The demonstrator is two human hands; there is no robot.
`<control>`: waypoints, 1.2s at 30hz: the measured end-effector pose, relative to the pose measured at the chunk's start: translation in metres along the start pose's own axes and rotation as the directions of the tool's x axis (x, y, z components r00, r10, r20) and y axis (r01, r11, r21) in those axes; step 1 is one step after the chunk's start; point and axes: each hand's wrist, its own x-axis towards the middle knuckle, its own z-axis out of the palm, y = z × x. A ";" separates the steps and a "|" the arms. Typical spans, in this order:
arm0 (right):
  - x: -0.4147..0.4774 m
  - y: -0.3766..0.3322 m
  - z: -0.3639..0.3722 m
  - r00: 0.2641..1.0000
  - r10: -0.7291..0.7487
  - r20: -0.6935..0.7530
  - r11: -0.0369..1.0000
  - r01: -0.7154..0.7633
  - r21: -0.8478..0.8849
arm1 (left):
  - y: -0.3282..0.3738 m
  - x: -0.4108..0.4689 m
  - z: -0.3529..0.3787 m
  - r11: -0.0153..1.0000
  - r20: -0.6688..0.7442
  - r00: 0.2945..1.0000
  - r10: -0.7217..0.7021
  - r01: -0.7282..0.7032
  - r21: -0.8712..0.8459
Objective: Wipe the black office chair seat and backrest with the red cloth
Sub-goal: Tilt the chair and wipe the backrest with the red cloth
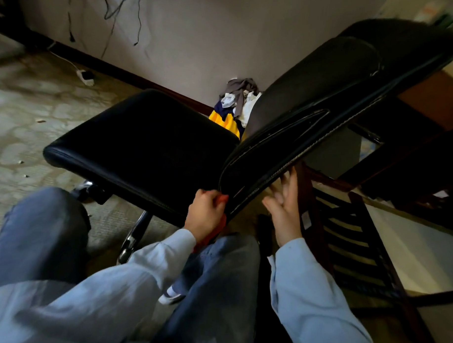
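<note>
Cloth [218, 229], red, sits bunched in the left grip [206, 213], fingers curled round it, right at the gap where the black seat [147, 138] meets the backrest [320, 96]. Right grip [285, 207] is released, fingers spread, tips up at the backrest's lower edge. Backrest leans away to the right; clothes [237, 104] lie heaped by the wall behind.

Seat [147, 138]: black, padded, glossy, roughly level, at centre left; backrest [307, 104]: black with pale edge stitching, reclined, running from near centre to far right; red cloth [218, 229]: bunched in left hand [206, 213], at the backrest's near lower edge.
</note>
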 end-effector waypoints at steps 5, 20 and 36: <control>-0.004 0.002 0.007 1.000 -0.001 0.012 1.000 0.001 0.003 | 0.053 -0.013 -0.007 0.919 -0.325 0.912 0.249 -0.328 -0.218; -0.003 0.003 0.013 1.000 0.017 0.001 0.994 -0.017 0.107 | 0.035 -0.005 0.012 0.963 -0.153 0.950 0.271 -0.268 0.042; -0.008 0.014 0.014 0.998 0.068 -0.006 0.997 -0.068 0.046 | -0.017 -0.025 0.030 0.979 -0.214 0.975 0.063 -0.102 -0.176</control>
